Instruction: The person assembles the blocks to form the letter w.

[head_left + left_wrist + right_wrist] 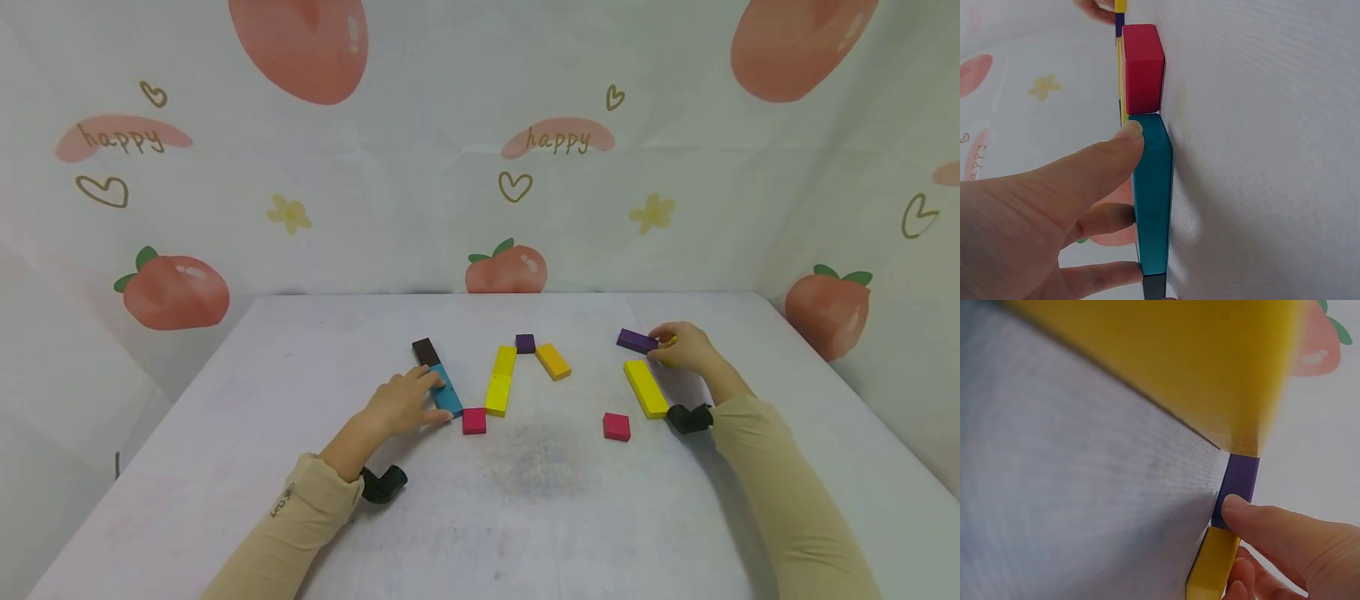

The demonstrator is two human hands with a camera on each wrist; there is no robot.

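My left hand (401, 402) rests on a blue block (446, 392), fingertips and thumb touching it from above in the left wrist view. Against the blue block's far end lies a black block (425, 352), and a red block (474, 421) sits by its near end. On the right, my right hand (686, 348) pinches the end of a purple block (636, 341). Its thumb presses the block's near side in the right wrist view, with the fingers partly hidden behind. An orange-yellow block (1213, 565) adjoins the purple one, mostly covered by the hand in the head view.
Between the hands are two yellow blocks (500, 382) end to end, a small purple block (525, 343) and a slanted orange block (553, 362). A long yellow block (646, 389) and a red block (617, 427) lie nearer on the right. Patterned cloth (420, 208) hangs behind the table.
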